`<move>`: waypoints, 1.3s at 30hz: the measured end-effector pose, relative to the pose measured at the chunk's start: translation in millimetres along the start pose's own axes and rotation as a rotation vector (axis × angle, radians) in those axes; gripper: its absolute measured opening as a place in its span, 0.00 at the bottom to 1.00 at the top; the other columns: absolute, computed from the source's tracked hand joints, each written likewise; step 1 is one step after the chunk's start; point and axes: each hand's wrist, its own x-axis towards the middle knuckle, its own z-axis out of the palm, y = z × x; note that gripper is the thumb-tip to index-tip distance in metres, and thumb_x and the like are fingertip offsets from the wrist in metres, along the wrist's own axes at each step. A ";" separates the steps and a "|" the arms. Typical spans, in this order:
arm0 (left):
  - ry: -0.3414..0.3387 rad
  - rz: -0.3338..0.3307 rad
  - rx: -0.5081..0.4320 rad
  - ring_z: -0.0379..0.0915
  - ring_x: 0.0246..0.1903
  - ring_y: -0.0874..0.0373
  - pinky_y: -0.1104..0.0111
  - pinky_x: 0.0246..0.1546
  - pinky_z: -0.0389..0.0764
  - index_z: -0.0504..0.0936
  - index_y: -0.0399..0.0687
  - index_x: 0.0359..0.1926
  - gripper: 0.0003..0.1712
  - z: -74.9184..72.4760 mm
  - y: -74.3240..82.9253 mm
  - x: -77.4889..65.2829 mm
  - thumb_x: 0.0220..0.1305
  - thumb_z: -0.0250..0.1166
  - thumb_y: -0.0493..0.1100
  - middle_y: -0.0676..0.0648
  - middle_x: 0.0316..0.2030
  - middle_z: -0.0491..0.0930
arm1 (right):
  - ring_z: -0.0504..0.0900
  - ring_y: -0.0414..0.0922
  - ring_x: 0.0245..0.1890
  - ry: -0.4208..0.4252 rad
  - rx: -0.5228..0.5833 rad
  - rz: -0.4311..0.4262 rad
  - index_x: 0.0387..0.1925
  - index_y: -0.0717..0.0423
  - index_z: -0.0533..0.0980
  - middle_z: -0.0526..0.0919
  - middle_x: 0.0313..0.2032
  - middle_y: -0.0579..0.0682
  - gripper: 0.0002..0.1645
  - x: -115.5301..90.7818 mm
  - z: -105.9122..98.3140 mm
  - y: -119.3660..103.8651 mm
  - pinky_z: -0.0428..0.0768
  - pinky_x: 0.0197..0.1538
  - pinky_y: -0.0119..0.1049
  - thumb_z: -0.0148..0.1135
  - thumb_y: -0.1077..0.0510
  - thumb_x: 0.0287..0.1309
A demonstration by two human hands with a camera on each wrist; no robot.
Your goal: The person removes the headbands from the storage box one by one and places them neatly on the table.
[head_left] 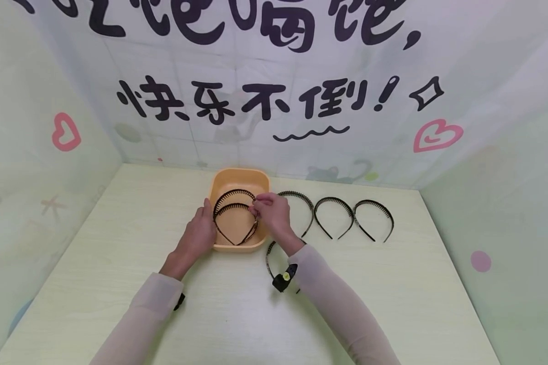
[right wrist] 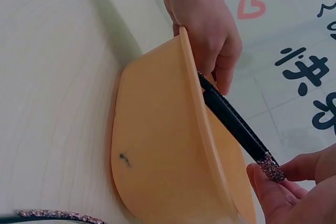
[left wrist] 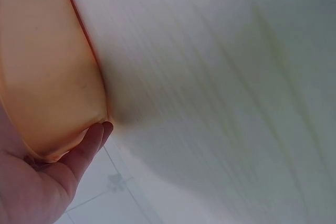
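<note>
An orange plastic basin stands near the back of the table, with two black toothed headbands inside, one arc behind the other. My left hand grips the basin's left side; in the left wrist view, the thumb and fingers pinch its edge. Over the basin's right side, my right hand pinches a headband by a stretch covered in pinkish glitter. That headband slants across the rim in the right wrist view. Its far end is hidden behind the rim.
Right of the basin, three more headbands stand in a row: one beside the hand, a middle one and a rightmost one. Another headband lies partly under my right wrist. Printed cloth walls border the table.
</note>
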 end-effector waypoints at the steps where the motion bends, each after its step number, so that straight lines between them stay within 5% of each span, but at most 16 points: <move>1: 0.000 0.001 -0.002 0.76 0.48 0.30 0.44 0.47 0.79 0.42 0.23 0.74 0.36 0.1 0.0 0.0 0.71 0.44 0.33 0.22 0.60 0.65 | 0.89 0.52 0.36 0.000 0.022 0.005 0.43 0.68 0.81 0.87 0.39 0.64 0.09 0.7 -1.6 -0.6 0.86 0.41 0.38 0.64 0.69 0.61; 7: 0.002 0.005 -0.001 0.76 0.47 0.30 0.45 0.46 0.80 0.41 0.22 0.74 0.37 0.0 0.2 -1.0 0.71 0.46 0.32 0.22 0.60 0.65 | 0.89 0.51 0.37 -0.016 0.095 0.045 0.48 0.67 0.80 0.85 0.46 0.67 0.12 2.9 -16.6 -5.4 0.86 0.42 0.38 0.61 0.67 0.65; 14: -0.002 0.003 0.014 0.77 0.46 0.31 0.46 0.45 0.81 0.41 0.21 0.73 0.37 -0.2 0.0 -1.5 0.71 0.46 0.32 0.21 0.60 0.65 | 0.89 0.47 0.35 0.007 0.031 0.051 0.46 0.61 0.83 0.88 0.42 0.59 0.11 4.4 -43.8 0.1 0.85 0.46 0.49 0.60 0.63 0.65; 20: 0.011 0.015 0.018 0.77 0.45 0.29 0.44 0.44 0.80 0.42 0.20 0.73 0.37 -0.9 0.4 -1.6 0.70 0.47 0.32 0.21 0.59 0.66 | 0.87 0.43 0.32 0.060 -0.040 0.032 0.46 0.60 0.84 0.89 0.39 0.55 0.12 4.5 -75.7 11.5 0.79 0.31 0.33 0.60 0.62 0.65; 27: 0.011 0.021 0.013 0.76 0.45 0.29 0.44 0.44 0.80 0.42 0.19 0.72 0.37 -1.3 0.3 -1.1 0.70 0.46 0.32 0.20 0.59 0.66 | 0.83 0.62 0.48 0.098 -0.066 0.055 0.44 0.61 0.84 0.89 0.39 0.52 0.11 -2.5 -112.0 22.4 0.80 0.44 0.42 0.61 0.62 0.64; 33: 0.010 0.024 0.007 0.76 0.45 0.29 0.44 0.44 0.80 0.42 0.19 0.73 0.37 -0.1 -1.3 -0.2 0.70 0.47 0.32 0.20 0.59 0.65 | 0.83 0.55 0.39 0.117 -0.154 0.086 0.44 0.59 0.84 0.89 0.38 0.55 0.12 -9.7 -141.9 36.9 0.69 0.26 0.29 0.60 0.60 0.63; 39: 0.009 0.024 0.006 0.76 0.46 0.29 0.44 0.44 0.79 0.42 0.19 0.73 0.37 0.9 -1.8 0.1 0.70 0.47 0.31 0.20 0.59 0.65 | 0.83 0.45 0.32 0.101 -0.236 0.115 0.47 0.60 0.83 0.88 0.40 0.57 0.14 -15.9 -168.1 50.5 0.74 0.27 0.30 0.59 0.59 0.64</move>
